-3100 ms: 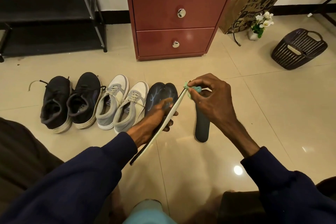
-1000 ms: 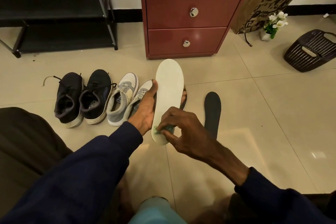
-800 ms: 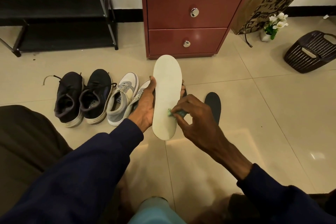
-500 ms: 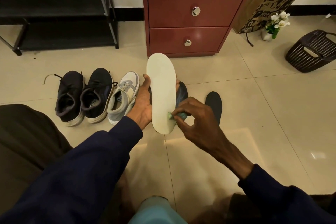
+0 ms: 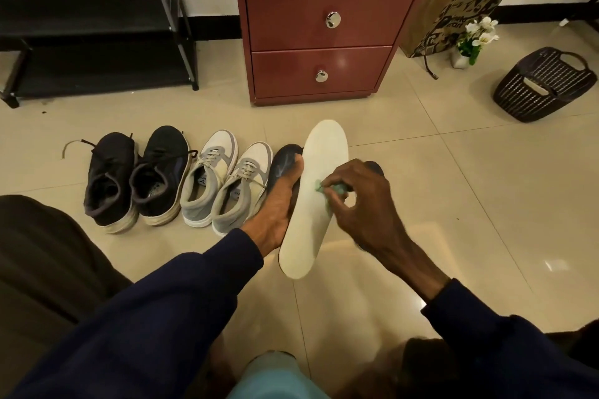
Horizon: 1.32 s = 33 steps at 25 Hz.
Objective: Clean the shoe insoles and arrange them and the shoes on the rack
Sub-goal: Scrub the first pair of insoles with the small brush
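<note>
My left hand (image 5: 278, 210) holds a cream insole (image 5: 319, 178) by its left edge, pale face toward me, above the floor. My right hand (image 5: 359, 204) pinches a small green cloth (image 5: 329, 188) against the middle of the insole. On the floor in a row stand a pair of black sneakers (image 5: 136, 178), a pair of grey and white sneakers (image 5: 227, 184), and a dark shoe (image 5: 285, 158) mostly behind my left hand. A black insole (image 5: 376, 167) lies on the floor, nearly hidden by my right hand. The black shoe rack (image 5: 90, 22) stands at the back left.
A red-brown two-drawer cabinet (image 5: 324, 42) stands straight ahead against the wall. To its right are a brown paper bag (image 5: 463, 9), a small pot of white flowers (image 5: 473, 42) and a dark plastic basket (image 5: 544, 84). Glossy tiled floor stretches out on the right.
The insole has tilted and shifted right, baring the second grey sneaker. My right hand with the cloth has moved from the heel end up to the insole's middle.
</note>
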Each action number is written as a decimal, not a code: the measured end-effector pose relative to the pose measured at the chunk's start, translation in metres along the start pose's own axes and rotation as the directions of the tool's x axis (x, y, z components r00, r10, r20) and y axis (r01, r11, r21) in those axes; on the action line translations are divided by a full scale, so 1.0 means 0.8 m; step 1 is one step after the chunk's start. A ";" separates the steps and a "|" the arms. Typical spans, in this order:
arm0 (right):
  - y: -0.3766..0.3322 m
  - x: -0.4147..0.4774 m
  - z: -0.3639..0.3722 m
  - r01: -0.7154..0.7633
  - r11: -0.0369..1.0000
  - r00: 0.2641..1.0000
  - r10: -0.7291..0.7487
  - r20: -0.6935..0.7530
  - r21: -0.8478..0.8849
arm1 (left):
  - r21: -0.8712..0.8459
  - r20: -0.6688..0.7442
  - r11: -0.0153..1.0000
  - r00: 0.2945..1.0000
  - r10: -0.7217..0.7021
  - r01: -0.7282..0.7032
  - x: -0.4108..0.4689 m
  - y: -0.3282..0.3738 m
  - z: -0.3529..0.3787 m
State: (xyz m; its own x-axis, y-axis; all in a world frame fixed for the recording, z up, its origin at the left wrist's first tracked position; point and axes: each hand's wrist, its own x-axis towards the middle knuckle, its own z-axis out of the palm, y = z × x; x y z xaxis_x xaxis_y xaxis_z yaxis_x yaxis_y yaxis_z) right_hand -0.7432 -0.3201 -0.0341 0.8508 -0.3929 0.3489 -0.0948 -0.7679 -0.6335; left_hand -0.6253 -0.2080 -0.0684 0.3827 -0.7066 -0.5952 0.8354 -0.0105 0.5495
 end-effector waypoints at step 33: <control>0.347 -0.114 -0.068 -0.799 0.595 0.556 0.784 -0.277 0.080 | 0.693 -0.142 0.715 0.954 0.265 -0.096 0.292 -0.245 0.153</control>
State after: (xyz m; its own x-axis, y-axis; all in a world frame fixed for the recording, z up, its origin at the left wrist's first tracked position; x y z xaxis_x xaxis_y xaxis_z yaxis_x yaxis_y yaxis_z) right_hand -0.8752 -0.5252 -0.2045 0.2552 -0.9605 -0.1110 -0.6952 -0.1025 -0.7114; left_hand -0.7477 -0.4579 -0.2434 0.6428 -0.5758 -0.5052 0.2873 -0.4301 0.8558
